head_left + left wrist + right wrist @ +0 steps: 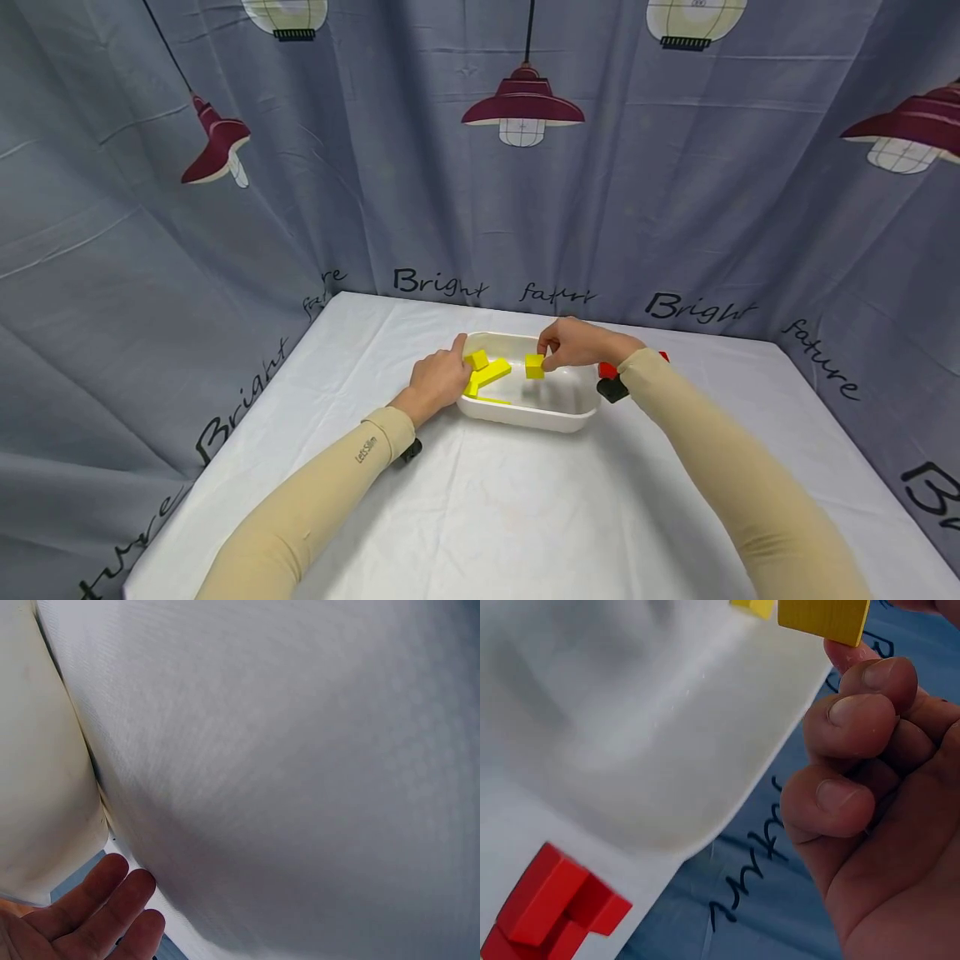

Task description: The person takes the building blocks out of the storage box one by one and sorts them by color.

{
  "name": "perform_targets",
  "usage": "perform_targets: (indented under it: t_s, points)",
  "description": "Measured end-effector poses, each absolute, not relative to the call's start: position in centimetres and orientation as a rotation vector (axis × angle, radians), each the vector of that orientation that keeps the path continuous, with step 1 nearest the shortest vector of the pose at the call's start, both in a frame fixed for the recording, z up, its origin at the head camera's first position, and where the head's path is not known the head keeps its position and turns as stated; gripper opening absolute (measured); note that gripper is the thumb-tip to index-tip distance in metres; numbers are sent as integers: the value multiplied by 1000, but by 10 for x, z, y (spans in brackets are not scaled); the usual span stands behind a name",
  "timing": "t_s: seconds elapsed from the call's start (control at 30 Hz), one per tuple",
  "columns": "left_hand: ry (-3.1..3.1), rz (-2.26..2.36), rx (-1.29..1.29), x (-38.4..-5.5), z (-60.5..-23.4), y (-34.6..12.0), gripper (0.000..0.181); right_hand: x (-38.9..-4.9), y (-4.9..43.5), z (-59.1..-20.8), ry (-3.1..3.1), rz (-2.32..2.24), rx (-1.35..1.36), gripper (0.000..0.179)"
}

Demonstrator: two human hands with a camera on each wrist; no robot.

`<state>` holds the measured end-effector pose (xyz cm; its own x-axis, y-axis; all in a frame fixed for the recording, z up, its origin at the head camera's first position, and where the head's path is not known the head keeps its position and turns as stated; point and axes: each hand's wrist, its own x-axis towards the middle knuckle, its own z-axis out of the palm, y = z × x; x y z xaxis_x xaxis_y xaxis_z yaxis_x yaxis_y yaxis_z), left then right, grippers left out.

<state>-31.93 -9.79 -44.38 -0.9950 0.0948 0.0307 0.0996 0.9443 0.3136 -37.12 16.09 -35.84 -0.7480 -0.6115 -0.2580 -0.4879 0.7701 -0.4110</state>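
Pinching yellow block [534, 367] over white container [525, 418], toward far edge, right hand [581, 343] in head view; left hand [438, 377] at container's left edge. Left wrist: visible fingers [124, 904] extended. Right wrist: block probably light, stiff; opposite faces suit grip.

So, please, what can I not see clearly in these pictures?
Red blocks: head view, partly hidden by right sleeve.
Held yellow block: right wrist view, cut by top edge.
Left grip: left wrist view, cut by bottom edge.
Thin yellow piece: head view, partly behind near wall of white tray.
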Motion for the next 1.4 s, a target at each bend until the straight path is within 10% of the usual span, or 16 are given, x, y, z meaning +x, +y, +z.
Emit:
perform_targets:
  t_s: [1.4]
  points:
    - [-3098, -501, -127, -318, -443, -97, 61, -345, 282, -370, 2843, -650, -511, 33]
